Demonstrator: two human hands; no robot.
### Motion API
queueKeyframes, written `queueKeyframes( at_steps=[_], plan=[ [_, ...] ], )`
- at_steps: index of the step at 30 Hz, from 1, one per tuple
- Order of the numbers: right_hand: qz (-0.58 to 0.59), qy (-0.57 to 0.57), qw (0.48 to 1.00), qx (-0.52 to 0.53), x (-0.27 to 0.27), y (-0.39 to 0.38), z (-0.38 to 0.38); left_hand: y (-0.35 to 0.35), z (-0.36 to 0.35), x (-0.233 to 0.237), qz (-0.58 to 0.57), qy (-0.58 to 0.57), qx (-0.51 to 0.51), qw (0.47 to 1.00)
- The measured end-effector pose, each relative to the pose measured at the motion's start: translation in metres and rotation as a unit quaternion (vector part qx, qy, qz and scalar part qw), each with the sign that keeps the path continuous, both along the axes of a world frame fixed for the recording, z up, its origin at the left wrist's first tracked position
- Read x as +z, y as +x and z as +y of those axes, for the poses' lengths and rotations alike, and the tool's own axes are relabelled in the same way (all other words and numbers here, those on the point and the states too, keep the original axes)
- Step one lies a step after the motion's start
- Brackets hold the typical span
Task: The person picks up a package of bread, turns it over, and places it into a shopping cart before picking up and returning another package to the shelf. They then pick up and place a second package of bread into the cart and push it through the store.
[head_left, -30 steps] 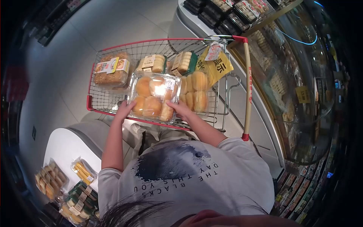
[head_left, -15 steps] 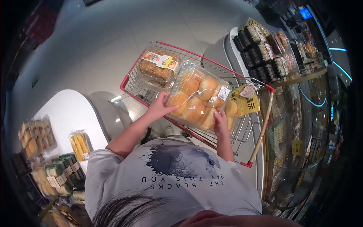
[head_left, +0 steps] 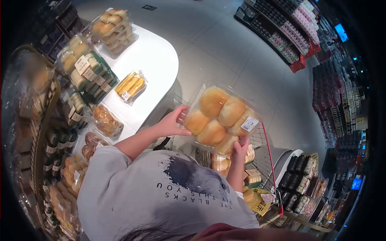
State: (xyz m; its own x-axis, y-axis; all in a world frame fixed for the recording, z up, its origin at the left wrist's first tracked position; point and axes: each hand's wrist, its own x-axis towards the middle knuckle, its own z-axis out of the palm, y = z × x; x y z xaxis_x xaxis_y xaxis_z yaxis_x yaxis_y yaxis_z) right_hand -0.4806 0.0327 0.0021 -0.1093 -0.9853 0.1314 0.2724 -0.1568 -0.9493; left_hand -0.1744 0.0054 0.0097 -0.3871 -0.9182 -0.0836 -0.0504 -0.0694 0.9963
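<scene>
Both my hands carry a clear plastic box of golden bread rolls [head_left: 213, 132] in front of my body. My left hand [head_left: 176, 121] grips its left edge, thumb on the near side. My right hand [head_left: 240, 147] holds the near right corner, just below a white label. Under and to the right of the box is the shopping cart [head_left: 266, 140], a wire one with a red rim. Inside it, partly hidden by the box and my right arm, lie more packaged breads [head_left: 220, 164] and a yellow sign [head_left: 258, 204].
To my left stands a rounded white counter [head_left: 159, 52]. It bears a bag of yellow bread sticks [head_left: 130, 86], a stack of boxed buns [head_left: 114, 32] and green-and-white packs [head_left: 90, 76]. Product shelves [head_left: 281, 30] line the far right. Black trays [head_left: 295, 172] sit on another display.
My body and view have turned left, toward the white counter. The box of rolls has moved off from over the cart, which now sits lower right. Both hands have kept hold of it.
</scene>
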Motion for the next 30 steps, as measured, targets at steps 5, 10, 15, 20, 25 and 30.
queueKeyframes(
  at_steps=[5, 10, 15, 20, 25, 30],
  plan=[
    [0.013, 0.174, 0.974, 0.144, -0.033, 0.039, -0.020, 0.037, 0.058, -0.031, 0.070, 0.083, 0.159, 0.981],
    [-0.043, 0.257, 0.939, 0.224, -0.046, 0.084, -0.043, 0.074, 0.074, -0.032, 0.086, 0.126, 0.268, 0.951],
    [-0.040, 0.342, 0.896, 0.281, -0.026, 0.142, -0.088, 0.112, 0.068, -0.027, 0.074, 0.148, 0.334, 0.928],
    [0.058, 0.271, 0.902, 0.333, 0.018, 0.222, -0.130, 0.169, 0.055, -0.019, 0.162, 0.155, 0.349, 0.910],
    [0.078, 0.198, 0.921, 0.327, 0.027, 0.288, -0.152, 0.220, 0.029, -0.042, 0.225, 0.111, 0.380, 0.890],
    [0.085, 0.194, 0.915, 0.342, 0.028, 0.319, -0.173, 0.238, 0.026, -0.044, 0.238, 0.129, 0.398, 0.877]
  ],
)
